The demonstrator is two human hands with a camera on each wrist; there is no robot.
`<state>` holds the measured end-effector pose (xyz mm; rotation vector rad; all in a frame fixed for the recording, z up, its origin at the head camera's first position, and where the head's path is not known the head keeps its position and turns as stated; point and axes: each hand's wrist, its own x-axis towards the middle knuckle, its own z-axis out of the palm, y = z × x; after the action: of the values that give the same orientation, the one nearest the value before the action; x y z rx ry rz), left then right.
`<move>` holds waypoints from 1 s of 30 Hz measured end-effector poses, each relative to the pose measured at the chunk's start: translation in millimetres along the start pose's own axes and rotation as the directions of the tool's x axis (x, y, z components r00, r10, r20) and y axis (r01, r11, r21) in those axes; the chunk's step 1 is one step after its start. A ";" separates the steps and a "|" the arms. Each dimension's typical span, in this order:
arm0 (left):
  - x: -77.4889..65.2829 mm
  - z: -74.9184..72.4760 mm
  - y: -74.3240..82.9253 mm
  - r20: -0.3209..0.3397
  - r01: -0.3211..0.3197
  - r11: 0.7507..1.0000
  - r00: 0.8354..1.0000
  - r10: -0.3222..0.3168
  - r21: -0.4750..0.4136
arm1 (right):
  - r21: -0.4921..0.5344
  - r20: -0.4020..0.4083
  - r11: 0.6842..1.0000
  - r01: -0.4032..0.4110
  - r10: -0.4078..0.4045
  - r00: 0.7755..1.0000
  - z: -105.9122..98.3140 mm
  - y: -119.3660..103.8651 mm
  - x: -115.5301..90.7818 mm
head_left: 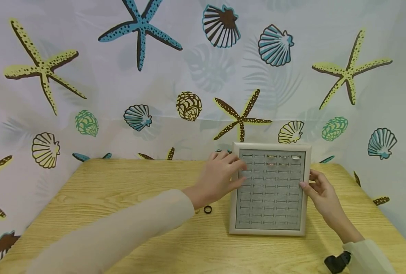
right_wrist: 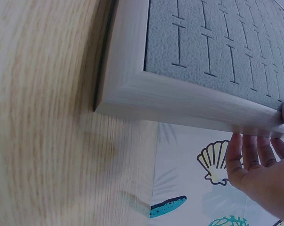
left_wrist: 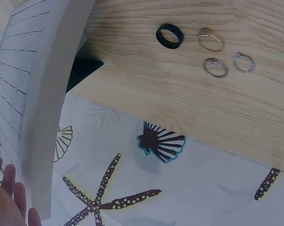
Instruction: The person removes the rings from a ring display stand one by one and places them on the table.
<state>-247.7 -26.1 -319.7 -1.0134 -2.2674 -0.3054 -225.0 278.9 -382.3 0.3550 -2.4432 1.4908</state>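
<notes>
A ring display board [head_left: 268, 198] with a pale frame and grey slotted padding leans upright on the table. Several rings [head_left: 295, 157] sit in its top two rows, towards the right. My right hand [head_left: 326, 196] grips the frame's right edge, thumb on the front and fingers behind. At the upper left of the board my left hand [head_left: 220, 173] is raised, its fingers loosely bent and a gap between thumb and forefinger. On the table lie a black ring [left_wrist: 169, 36], a gold ring [left_wrist: 210, 41] and two silver rings [left_wrist: 215, 68].
The wooden table [head_left: 127, 179] ends at a patterned cloth backdrop [head_left: 175, 76] with starfish and shells. Behind the board, a black support [left_wrist: 84, 72] shows in the left wrist view. A black device [head_left: 338, 262] is by the right sleeve.
</notes>
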 end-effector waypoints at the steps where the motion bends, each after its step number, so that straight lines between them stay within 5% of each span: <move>1: 1.9 1.5 1.7 0.004 -0.001 1.000 1.000 0.001 0.009 | 0.001 0.000 1.000 -0.001 0.001 1.000 0.0 -0.2 0.0; 30: 48.3 31.4 34.1 -0.019 0.002 0.972 1.000 0.003 0.235 | 0.013 0.005 1.000 0.010 -0.010 1.000 -0.3 -0.8 -1.0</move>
<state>-261.3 39.2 -315.1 -0.8835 -2.2236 -0.0432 -223.7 278.8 -381.8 0.3734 -2.4331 1.5048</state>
